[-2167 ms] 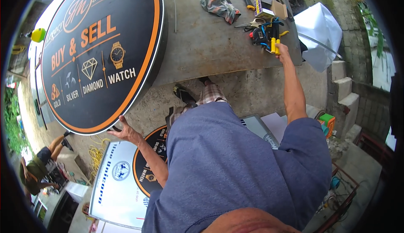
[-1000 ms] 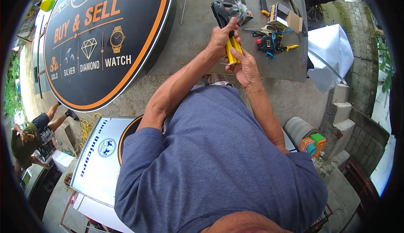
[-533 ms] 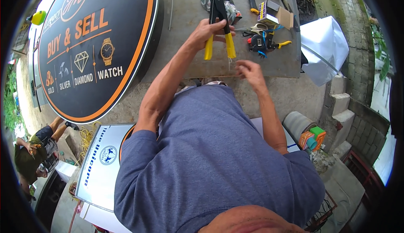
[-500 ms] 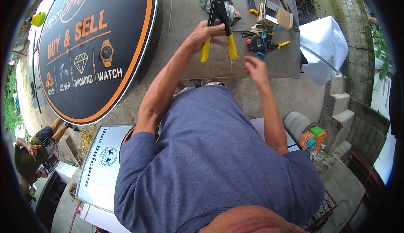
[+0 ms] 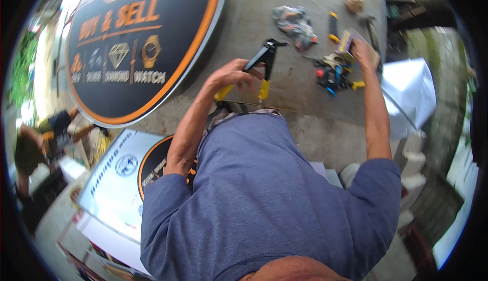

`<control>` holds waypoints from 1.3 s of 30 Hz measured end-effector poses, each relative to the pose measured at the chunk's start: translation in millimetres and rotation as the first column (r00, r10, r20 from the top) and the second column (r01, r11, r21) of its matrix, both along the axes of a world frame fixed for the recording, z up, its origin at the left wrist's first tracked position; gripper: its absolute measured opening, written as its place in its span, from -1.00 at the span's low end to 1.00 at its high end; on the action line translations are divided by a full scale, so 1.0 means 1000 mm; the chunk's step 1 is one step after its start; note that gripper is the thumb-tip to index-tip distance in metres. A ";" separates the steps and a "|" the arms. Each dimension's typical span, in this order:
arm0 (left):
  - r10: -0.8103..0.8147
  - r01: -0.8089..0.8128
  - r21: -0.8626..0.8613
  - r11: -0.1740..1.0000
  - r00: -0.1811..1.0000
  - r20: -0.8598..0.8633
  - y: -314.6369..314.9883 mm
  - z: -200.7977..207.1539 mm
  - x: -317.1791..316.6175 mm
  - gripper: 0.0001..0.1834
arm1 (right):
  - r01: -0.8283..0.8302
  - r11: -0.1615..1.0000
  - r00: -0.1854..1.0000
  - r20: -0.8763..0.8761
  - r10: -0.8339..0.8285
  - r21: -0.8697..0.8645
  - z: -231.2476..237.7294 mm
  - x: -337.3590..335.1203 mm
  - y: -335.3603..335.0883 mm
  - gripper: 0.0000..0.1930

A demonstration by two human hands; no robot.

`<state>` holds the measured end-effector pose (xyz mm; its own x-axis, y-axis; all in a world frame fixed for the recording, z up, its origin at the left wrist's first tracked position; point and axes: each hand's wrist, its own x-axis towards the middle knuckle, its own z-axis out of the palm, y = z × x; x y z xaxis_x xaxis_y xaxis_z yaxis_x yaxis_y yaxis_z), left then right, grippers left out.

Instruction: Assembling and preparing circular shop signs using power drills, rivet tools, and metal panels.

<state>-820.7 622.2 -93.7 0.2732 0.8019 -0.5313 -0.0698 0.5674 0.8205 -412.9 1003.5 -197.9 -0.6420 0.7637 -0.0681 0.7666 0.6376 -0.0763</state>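
Note:
A black hand riveter (image 5: 264, 59) with yellow handle grips is held in my left hand (image 5: 233, 74), above the near edge of the metal tabletop (image 5: 297, 85). My left fingers wrap partly round its handles, which stand apart. Over at the right, my right hand (image 5: 363, 52) is at the opened end of a small purple and yellow cardboard box (image 5: 346, 42). Its fingertips are hidden by the box and blurred. Just below the box lie scissors (image 5: 333, 59) and a black and red tape measure (image 5: 329, 74), beside a yellow-handled tool (image 5: 357, 85).
A big round black sign with an orange rim (image 5: 117, 90) covers the table's left. Farther back lie a crumpled plastic bag (image 5: 296, 24), a utility knife (image 5: 333, 26), a brown lump (image 5: 354, 3) and a hammer (image 5: 372, 29). White sheeting (image 5: 409, 93) hangs at right; another person (image 5: 35, 146) is far left.
My right hand has moved from near the riveter out to the right, to the cardboard box. The riveter, still in my left hand, has come lower and away from the plastic bag. The view has shifted.

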 end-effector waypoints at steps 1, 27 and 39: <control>-0.033 0.033 -0.018 0.999 0.999 -0.041 -0.006 -0.004 -0.002 -0.33 | 0.013 1.000 1.000 -0.017 -0.014 -0.019 -0.003 0.002 0.004 -0.79; 0.318 -0.145 0.284 0.948 0.503 -0.804 -0.053 -0.070 -0.001 -0.57 | 0.070 0.991 0.984 0.173 -0.050 -0.111 0.021 -0.048 -0.029 -0.77; 0.307 -0.109 0.295 0.949 0.528 -0.792 -0.055 -0.086 -0.009 -0.53 | 0.298 0.920 0.773 -0.500 -0.390 -0.256 0.051 -0.018 -0.024 -0.80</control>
